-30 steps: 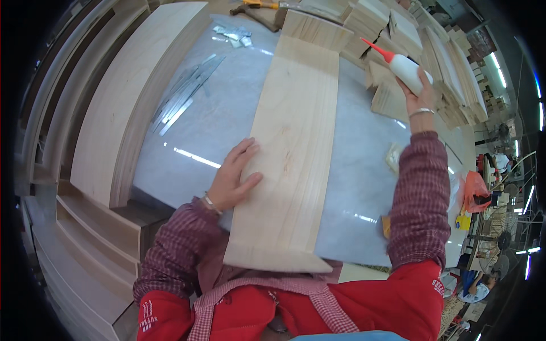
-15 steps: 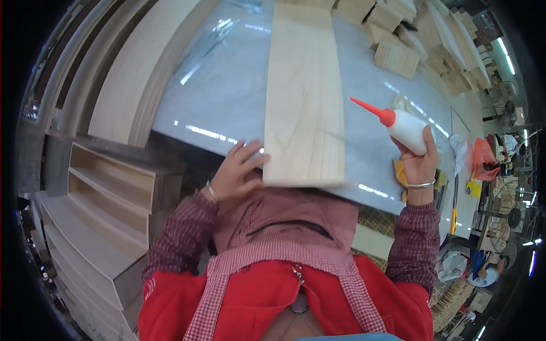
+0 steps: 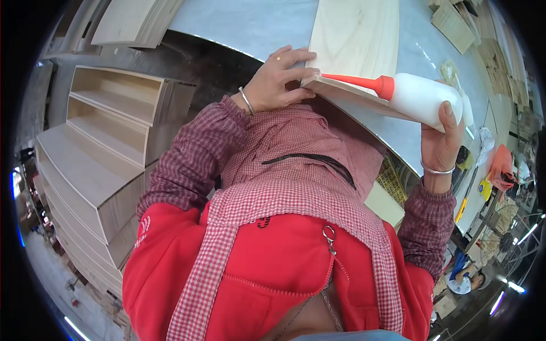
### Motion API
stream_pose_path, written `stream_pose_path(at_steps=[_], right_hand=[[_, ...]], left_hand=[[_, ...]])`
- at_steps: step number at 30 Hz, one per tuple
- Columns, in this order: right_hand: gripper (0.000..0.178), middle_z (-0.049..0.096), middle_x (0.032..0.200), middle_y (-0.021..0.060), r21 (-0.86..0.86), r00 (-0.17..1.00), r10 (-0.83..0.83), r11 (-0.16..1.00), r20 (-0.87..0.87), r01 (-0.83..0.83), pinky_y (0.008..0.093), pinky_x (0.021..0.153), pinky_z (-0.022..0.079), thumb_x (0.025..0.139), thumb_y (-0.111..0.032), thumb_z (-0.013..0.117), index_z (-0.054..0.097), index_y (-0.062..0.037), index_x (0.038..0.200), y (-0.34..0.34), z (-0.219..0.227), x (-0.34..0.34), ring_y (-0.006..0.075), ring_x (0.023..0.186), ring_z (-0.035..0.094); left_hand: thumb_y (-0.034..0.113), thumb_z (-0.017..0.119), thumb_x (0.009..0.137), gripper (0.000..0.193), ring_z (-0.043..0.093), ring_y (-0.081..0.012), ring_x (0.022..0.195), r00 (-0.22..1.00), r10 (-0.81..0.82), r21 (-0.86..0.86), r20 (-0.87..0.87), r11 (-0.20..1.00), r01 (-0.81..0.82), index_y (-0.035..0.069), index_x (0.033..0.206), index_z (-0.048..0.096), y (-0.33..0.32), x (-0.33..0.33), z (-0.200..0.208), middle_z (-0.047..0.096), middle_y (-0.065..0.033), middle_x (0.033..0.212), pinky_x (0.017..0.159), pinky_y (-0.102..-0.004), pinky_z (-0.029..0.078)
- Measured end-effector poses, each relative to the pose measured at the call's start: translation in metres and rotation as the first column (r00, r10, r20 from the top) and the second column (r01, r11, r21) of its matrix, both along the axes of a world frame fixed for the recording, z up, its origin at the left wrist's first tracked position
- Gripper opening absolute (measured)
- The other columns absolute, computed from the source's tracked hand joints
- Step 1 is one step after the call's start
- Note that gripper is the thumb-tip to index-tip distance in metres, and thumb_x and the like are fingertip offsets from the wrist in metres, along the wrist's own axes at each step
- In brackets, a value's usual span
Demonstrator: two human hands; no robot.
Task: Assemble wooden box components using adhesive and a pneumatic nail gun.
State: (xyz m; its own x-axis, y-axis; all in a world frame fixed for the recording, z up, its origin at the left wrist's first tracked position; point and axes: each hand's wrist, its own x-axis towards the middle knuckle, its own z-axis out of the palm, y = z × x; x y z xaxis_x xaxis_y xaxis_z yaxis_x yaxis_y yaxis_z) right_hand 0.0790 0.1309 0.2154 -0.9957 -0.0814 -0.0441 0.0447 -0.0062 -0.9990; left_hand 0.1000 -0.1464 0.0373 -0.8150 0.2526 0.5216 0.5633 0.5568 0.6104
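Note:
A pale wooden board [image 3: 358, 34] lies on the table, its near end overhanging the front edge. At that end's left corner is my left hand [image 3: 281, 79], with the fingers over the top and the thumb lower down, closed on the board. My right hand [image 3: 441, 136] grips a white squeeze bottle [image 3: 424, 96] with a long red nozzle [image 3: 364, 85]. The bottle lies almost level, nozzle pointing left. Its tip is at the board's near edge, close to my left fingertips. Whether anything comes out of the tip cannot be made out.
Wooden shelf units [image 3: 108, 139] are stacked at my left, and boards [image 3: 133, 23] stand behind them. More wood pieces [image 3: 455, 28] lie on the far right of the blue-grey table [image 3: 239, 25]. A yellow cutter [image 3: 462, 209] lies near a red plastic bag [image 3: 501, 167]. Someone [image 3: 463, 281] is at lower right.
My right hand has brought the bottle to the board's near edge, nozzle tip by the left corner. My left hand has closed on that corner. The near end is now tilted up, and the view has shifted.

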Motion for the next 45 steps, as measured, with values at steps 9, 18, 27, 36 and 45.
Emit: stream_pose_path(at_steps=[9,18,27,36,45], right_hand=[[0.052,0.053,0.118,0.0157,0.146,0.998,0.027,0.989,-0.063,-0.017,0.0332,0.092,0.042,0.084,-0.023,0.06,0.047,0.0049,0.126,-0.008,0.004,0.002,0.0243,0.106,0.052],[0.052,0.053,0.116,0.0163,0.192,0.994,0.02,0.981,-0.104,0.0,0.0327,0.091,0.042,0.083,-0.021,0.062,0.047,0.0045,0.126,0.007,0.009,0.001,0.0248,0.104,0.052],[0.049,0.053,0.113,0.015,0.166,0.994,-0.042,0.984,-0.096,0.058,0.0311,0.088,0.044,0.081,-0.016,0.063,0.049,0.0021,0.124,0.043,0.017,0.007,0.0233,0.1,0.053],[0.05,0.054,0.114,0.0151,0.166,0.984,-0.153,0.972,-0.094,0.167,0.03,0.088,0.045,0.082,-0.016,0.065,0.048,0.0028,0.125,0.091,0.024,0.019,0.0233,0.101,0.054],[0.045,0.055,0.114,0.0152,0.16,0.952,-0.266,0.944,-0.15,0.289,0.0293,0.088,0.045,0.085,-0.012,0.062,0.048,0.0029,0.125,0.126,0.027,0.032,0.0223,0.102,0.054]], left_hand=[[0.025,0.077,0.07,0.045,0.046,-0.0206,0.126,1.0,0.016,0.014,0.007,1.0,-0.016,0.021,0.113,0.066,0.002,0.003,-0.002,0.054,0.0001,0.131,0.113,-0.0425,0.025],[0.026,0.077,0.071,0.041,0.047,-0.021,0.126,1.0,0.012,0.017,-0.001,1.0,-0.012,0.021,0.111,0.067,0.004,0.002,-0.002,0.056,-0.0006,0.129,0.113,-0.0423,0.025],[0.032,0.076,0.072,0.035,0.047,-0.0198,0.125,1.0,0.011,-0.016,0.005,1.0,-0.011,0.022,0.105,0.068,0.004,0.0,0.002,0.057,-0.0004,0.126,0.113,-0.0415,0.026],[0.029,0.076,0.072,0.037,0.046,-0.0197,0.126,0.998,0.016,-0.018,0.053,1.0,-0.015,0.023,0.108,0.068,0.005,0.001,0.005,0.057,0.0016,0.128,0.114,-0.0411,0.025],[0.023,0.078,0.07,0.041,0.046,-0.0208,0.127,0.996,-0.025,0.024,0.082,0.999,0.023,0.023,0.11,0.068,0.004,0.001,0.009,0.057,0.0012,0.129,0.115,-0.0418,0.024]])
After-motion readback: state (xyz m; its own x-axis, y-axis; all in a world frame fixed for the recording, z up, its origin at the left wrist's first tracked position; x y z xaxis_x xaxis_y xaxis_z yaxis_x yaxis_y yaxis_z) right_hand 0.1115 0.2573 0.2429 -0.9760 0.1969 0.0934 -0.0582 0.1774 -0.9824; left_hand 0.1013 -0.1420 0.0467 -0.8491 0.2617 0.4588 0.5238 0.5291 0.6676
